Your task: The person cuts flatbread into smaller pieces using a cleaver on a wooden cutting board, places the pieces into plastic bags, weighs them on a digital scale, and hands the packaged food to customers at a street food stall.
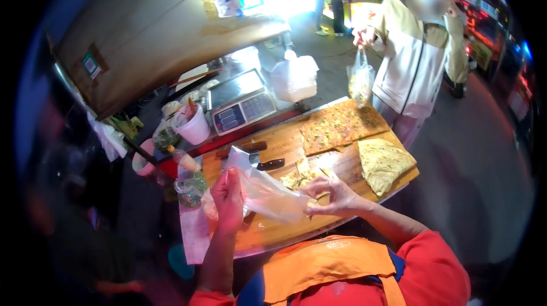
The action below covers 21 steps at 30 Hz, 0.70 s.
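My left hand (pixel 228 196) is closed on the upper edge of a thin clear plastic bag (pixel 272 195), which stretches to the right above the cutting board (pixel 273 235). At the bag's right end, my right hand (pixel 337 196) is bent in a pinch, with a yellowish piece of flatbread at its fingertips; the bag partly hides it. Cut flatbread pieces (pixel 293 179) lie just beyond. Farther off are a large browned flatbread with green flecks (pixel 339 126) and a folded pale flatbread (pixel 384 163). A knife with a dark handle (pixel 270 164) lies beyond the bag.
A scale (pixel 242 104) stands behind the board, next to a white tub (pixel 192 125) and white plastic bags (pixel 294 78). At the left are a bottle (pixel 183 158) and a bag of greens (pixel 191 188). Across the board, a person (pixel 407 61) holds a filled plastic bag (pixel 360 78).
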Motion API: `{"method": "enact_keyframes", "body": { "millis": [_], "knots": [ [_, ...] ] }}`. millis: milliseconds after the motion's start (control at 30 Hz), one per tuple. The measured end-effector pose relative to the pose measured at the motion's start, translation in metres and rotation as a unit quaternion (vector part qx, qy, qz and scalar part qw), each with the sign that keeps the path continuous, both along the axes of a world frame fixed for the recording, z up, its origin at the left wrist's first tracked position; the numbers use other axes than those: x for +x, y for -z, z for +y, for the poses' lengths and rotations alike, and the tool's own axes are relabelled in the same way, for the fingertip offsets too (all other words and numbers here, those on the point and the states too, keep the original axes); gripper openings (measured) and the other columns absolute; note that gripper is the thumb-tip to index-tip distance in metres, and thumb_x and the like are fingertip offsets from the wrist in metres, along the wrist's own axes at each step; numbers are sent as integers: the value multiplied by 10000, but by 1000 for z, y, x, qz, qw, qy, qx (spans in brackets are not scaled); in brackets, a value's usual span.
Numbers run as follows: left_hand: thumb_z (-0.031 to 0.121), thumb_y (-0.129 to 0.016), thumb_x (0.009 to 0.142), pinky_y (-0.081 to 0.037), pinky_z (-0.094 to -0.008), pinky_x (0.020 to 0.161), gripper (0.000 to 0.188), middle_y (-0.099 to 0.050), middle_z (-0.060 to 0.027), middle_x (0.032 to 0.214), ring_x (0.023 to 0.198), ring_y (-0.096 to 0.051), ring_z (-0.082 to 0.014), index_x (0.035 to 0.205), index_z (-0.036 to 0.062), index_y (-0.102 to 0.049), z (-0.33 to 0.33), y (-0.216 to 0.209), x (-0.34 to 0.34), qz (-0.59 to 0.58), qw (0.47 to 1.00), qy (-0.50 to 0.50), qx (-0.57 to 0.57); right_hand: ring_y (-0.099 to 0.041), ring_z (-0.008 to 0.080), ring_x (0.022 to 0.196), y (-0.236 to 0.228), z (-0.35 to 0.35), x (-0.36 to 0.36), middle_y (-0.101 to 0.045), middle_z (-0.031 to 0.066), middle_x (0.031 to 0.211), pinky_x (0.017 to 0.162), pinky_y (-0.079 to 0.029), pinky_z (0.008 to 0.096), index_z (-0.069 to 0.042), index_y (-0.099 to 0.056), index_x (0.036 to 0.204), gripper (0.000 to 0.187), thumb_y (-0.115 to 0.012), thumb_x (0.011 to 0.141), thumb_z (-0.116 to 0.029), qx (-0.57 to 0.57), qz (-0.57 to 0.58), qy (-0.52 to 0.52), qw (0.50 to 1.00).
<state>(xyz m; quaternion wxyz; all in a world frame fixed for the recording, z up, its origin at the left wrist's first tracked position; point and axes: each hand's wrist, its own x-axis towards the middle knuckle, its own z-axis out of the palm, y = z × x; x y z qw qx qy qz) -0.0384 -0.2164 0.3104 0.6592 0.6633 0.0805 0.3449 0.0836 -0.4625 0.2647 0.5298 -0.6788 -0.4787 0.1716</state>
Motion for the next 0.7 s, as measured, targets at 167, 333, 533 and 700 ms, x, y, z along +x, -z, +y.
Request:
{"method": "enact_keyframes", "body": {
  "millis": [167,333,533,700],
  "knots": [
    [299,-531,1043,-297,-213,467,325,-442,70,572,497,-381,-13,833,66,-616,-26,2,3,51,995,78,25,-538,200,1239,2,-21,19,-584,130,1325,1054,-420,357,-71,-553,1379,564,-696,901,-333,31,120,105,987],
    [273,-532,1044,-301,-213,470,304,-463,68,582,499,-390,-14,866,52,-641,-44,-3,4,85,988,127,38,-539,171,1215,-6,15,8,-598,106,1314,1037,-421,340,-26,-585,1335,603,-539,981,-512,39,302,-81,949],
    [262,-552,1036,-303,-208,478,283,-497,75,612,518,-407,-9,891,46,-664,-36,10,-3,118,981,146,48,-640,141,925,-11,35,-5,-714,72,960,886,-489,309,11,-717,1054,590,-535,981,-545,52,402,-159,900],
    [269,-583,1021,-305,-212,475,255,-504,82,618,526,-409,-4,928,52,-680,-24,31,-10,115,978,167,49,-635,94,800,-1,37,-6,-707,32,869,741,-509,276,-46,-723,990,400,-624,967,-433,-12,294,-105,950]
  ]
}}
